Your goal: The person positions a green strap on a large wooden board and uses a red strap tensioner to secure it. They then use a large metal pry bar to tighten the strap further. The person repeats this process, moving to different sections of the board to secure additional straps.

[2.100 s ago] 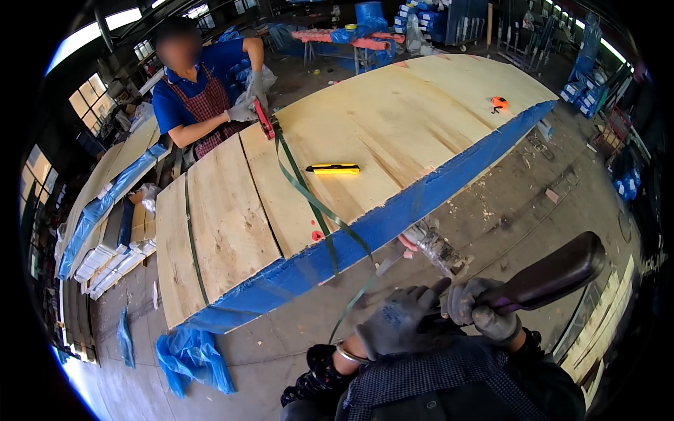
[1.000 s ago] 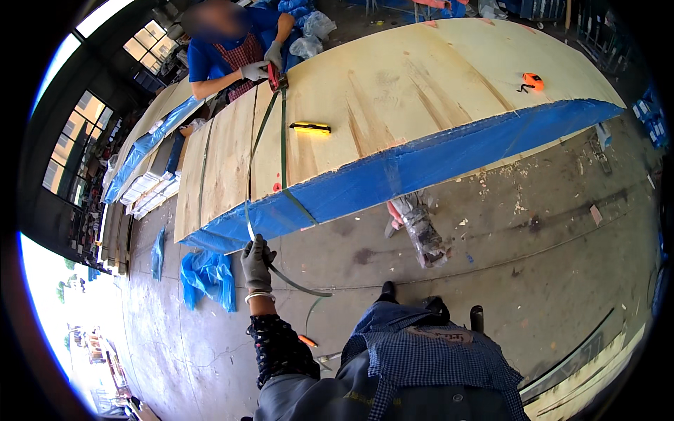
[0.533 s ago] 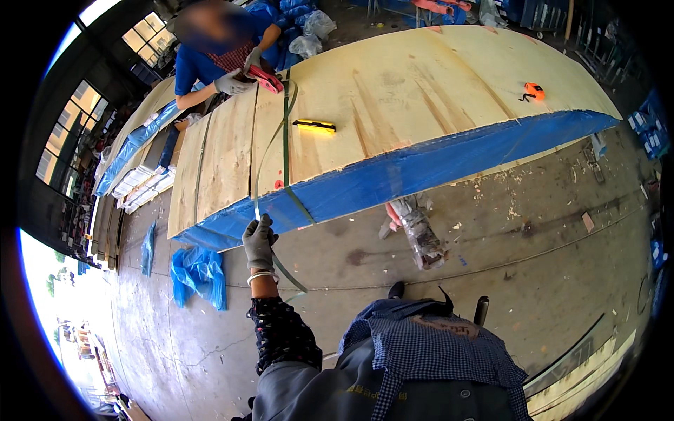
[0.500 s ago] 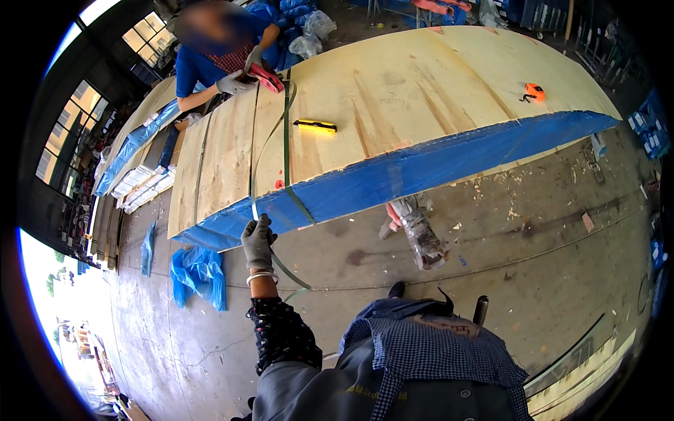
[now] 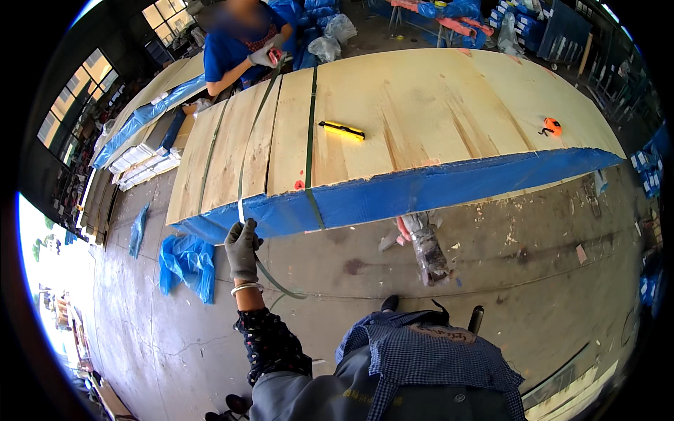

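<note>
My left hand [image 5: 242,250], in a grey glove, is closed round a green strapping band [image 5: 275,284] beside the near edge of a long package. From my fingers the band runs up over the plywood top [image 5: 414,105] to the far side, and its loose tail curls down toward the floor. Blue film [image 5: 421,181] covers the package's near side. Across from me, a co-worker's gloved hand [image 5: 262,56] is on a red tool [image 5: 275,54] at the band's far end. My right hand is out of view.
Two other green straps, one of them a dark strap [image 5: 312,119], cross the package. A yellow utility knife [image 5: 342,130] and an orange tape measure [image 5: 552,127] lie on top. Below are a wrapped bundle [image 5: 427,249] and crumpled blue film [image 5: 186,263] on the floor.
My left hand has shifted left along the package edge with the band. The co-worker has drawn the red tool back from the top, and the band's far end has moved left with it.
</note>
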A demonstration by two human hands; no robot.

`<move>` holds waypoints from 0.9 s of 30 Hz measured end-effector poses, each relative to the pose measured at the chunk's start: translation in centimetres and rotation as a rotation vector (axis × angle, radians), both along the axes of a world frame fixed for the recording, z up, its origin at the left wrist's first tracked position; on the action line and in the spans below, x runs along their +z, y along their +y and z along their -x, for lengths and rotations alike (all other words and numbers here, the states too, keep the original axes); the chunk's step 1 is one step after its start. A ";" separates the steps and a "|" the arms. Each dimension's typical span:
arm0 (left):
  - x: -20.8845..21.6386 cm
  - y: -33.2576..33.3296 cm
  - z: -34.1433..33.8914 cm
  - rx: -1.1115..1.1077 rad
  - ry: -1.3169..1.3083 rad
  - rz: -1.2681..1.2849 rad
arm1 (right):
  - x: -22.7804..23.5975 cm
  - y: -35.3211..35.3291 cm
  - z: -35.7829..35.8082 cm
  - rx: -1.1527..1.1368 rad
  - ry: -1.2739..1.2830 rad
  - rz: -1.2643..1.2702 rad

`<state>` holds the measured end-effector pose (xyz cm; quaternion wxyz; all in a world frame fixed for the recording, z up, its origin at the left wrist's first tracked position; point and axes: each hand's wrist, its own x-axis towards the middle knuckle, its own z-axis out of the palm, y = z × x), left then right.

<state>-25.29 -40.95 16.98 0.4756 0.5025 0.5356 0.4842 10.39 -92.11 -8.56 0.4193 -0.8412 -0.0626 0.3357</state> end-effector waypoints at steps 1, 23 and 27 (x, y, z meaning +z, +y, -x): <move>0.4 -0.3 0.2 -0.008 0.005 0.002 | -0.2 -0.1 0.0 0.006 0.001 0.006; -13.7 -22.0 -15.5 -1.060 0.059 0.760 | -1.8 -7.6 -4.9 -0.262 -0.048 -0.061; -14.3 -27.5 -21.7 -0.947 -0.178 0.807 | -0.8 -11.8 -7.5 -0.600 0.056 -0.118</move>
